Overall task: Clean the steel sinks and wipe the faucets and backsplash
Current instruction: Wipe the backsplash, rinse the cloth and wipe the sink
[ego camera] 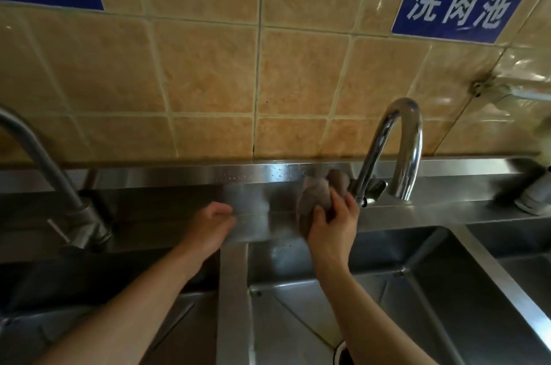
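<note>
Head view: right hand (332, 223) grips a cloth (317, 196) against the backsplash (185, 182); left hand (210, 223) (blurred) seems loosely curled.

A brownish-grey cloth (320, 194) is gripped by the right hand (334, 224) and pressed against the steel backsplash (190, 176), just left of the curved chrome faucet (399, 144). The left hand (210, 224) is rested on the ledge above the divider (234, 290) between two steel sinks (372, 299), its fingers curled under. A duller faucet (44, 173) is seen at far left. Two blue signs (460, 2) are fixed to the tan tiled wall (208, 66).
</note>
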Demonstrator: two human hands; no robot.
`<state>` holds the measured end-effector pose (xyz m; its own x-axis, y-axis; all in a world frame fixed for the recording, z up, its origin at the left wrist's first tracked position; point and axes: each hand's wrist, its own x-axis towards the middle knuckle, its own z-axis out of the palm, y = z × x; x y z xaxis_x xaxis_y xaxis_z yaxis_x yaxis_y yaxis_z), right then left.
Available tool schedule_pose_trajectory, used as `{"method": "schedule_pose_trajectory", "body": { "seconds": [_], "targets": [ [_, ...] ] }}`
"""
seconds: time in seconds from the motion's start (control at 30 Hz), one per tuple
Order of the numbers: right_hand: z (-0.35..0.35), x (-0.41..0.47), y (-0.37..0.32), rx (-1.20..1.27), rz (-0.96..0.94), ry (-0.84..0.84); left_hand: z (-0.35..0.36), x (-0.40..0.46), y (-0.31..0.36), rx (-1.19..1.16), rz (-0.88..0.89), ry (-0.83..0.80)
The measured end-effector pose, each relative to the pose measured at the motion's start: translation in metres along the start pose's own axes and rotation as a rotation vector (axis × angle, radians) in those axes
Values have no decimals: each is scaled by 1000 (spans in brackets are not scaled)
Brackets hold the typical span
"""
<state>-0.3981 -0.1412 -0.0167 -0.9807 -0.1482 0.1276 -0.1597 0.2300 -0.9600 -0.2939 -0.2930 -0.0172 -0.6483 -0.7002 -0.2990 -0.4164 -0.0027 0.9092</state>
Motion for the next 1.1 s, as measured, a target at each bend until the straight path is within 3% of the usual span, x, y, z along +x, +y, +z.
{"method": "schedule_pose_trajectory", "body": {
  "seconds": [0.13, 0.27, 0.47, 0.57, 0.73, 0.87, 1.0, 1.1],
  "targets": [
    [16, 59, 6, -154, -233, 51, -7, 40, -35, 272, 30, 63],
    [39, 106, 47, -593, -277, -36, -11, 55, -67, 477, 32, 58],
    [48, 131, 67, -552, -269, 212, -25, 57, -84, 713, 110, 189],
    [69, 130, 79, -514, -367, 289, -37, 59, -90, 783, 136, 252],
    [147, 70, 67, -541, -755, 92, -51, 61, -101, 820, 192, 267],
    [197, 27, 49, -583, -846, -37, -53, 63, -102, 873, 205, 287],
    [180, 44, 57, -779, -1107, -161, -50, 64, -97, 875, 180, 321],
    [141, 75, 78, -845, -1083, -97, -47, 63, -93, 913, 164, 310]
  ]
}}
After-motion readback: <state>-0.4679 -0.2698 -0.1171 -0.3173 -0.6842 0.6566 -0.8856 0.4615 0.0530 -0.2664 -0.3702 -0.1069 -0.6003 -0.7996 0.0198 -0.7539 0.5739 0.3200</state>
